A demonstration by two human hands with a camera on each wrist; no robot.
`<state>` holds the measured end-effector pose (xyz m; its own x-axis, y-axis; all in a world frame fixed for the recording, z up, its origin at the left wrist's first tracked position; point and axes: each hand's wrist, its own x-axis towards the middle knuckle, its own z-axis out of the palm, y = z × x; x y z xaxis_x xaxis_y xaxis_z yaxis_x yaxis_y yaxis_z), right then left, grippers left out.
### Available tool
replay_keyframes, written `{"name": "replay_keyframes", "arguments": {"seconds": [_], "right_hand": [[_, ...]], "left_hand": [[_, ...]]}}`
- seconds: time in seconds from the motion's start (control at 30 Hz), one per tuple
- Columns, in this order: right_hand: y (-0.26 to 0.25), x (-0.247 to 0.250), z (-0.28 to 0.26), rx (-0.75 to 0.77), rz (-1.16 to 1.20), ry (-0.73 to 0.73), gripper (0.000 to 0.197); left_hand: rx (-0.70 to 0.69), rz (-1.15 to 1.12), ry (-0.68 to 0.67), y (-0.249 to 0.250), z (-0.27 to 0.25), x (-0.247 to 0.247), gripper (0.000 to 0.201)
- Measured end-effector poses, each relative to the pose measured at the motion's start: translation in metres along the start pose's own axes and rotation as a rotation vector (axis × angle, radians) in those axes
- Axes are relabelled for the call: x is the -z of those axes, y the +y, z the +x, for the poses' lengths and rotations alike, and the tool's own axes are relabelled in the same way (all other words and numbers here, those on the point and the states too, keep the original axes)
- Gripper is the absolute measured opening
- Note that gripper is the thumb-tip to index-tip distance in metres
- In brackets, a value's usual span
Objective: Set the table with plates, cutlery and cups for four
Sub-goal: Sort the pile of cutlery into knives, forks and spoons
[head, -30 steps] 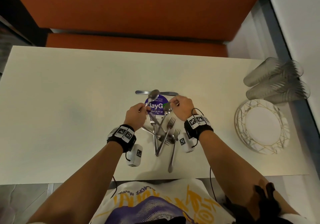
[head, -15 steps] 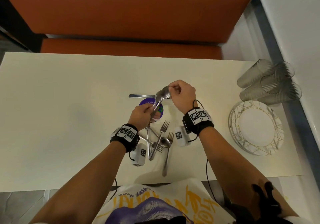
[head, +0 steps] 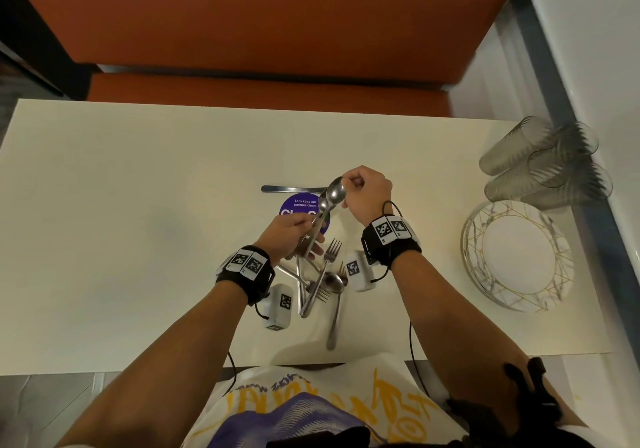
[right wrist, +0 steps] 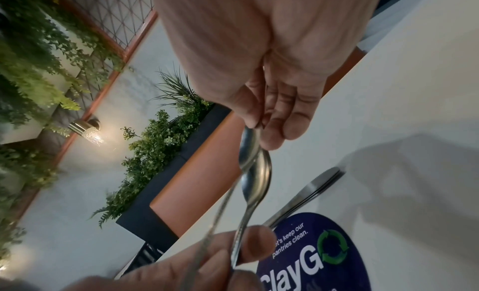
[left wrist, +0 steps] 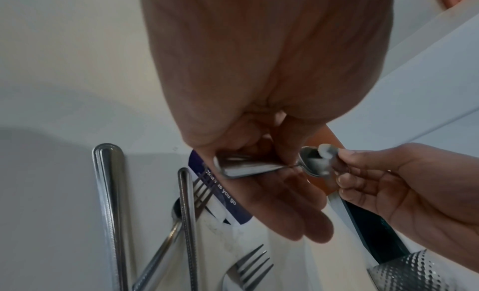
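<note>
Two spoons [head: 329, 201] are now up off the table [head: 138, 205], gathered together between our hands; a second ago each hand had its own spoon low over the cutlery pile, and half a second ago they were just coming together. We read that as sorting: we are collecting the spoons into one bunch before laying them out, so no place is set yet.

Our left hand [head: 294, 236] sits near the middle of the table, above the far end of the pile, with thumb and fingers curled round the spoon handles; the left wrist view shows the handle ends pinched there. Our right hand [head: 367, 191] is a little farther and to the right, raised, fingers curled, its fingertips [right wrist: 279, 135] pinching the bowl of the upper spoon. The bowls nest one against the other.

Below the hands the rest of the cutlery [head: 318, 288] lies crossed in a heap at the near edge: forks, another spoon and some handles we cannot count exactly. One knife [head: 287, 189] lies flat just beyond a round purple sticker [head: 298, 205]. Far right, the plates [head: 516, 257] are stacked and the cups [head: 543, 163] lie on their sides just beyond them, untouched.

Most of the job remains, we judge: the spoons need a firm single grip, since smooth nested steel slides easily.
</note>
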<state>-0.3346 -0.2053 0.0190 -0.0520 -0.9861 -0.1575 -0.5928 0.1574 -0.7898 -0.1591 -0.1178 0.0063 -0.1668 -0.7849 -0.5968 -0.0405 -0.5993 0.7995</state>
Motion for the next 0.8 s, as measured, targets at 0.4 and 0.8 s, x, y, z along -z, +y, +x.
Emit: {"name": "replay_keyframes", "arguments": {"seconds": [0.4,0.8], "right_hand": [[0.011,-0.023,-0.015,0.007,0.056,0.015,0.005],[0.035,-0.017,-0.043,-0.082,-0.095,-0.108,0.014]], "left_hand": [[0.137,-0.252,-0.050,-0.005,-0.001,0.002,0.034],[0.170,-0.024,0.052,-0.021,0.003,0.011,0.028]]}}
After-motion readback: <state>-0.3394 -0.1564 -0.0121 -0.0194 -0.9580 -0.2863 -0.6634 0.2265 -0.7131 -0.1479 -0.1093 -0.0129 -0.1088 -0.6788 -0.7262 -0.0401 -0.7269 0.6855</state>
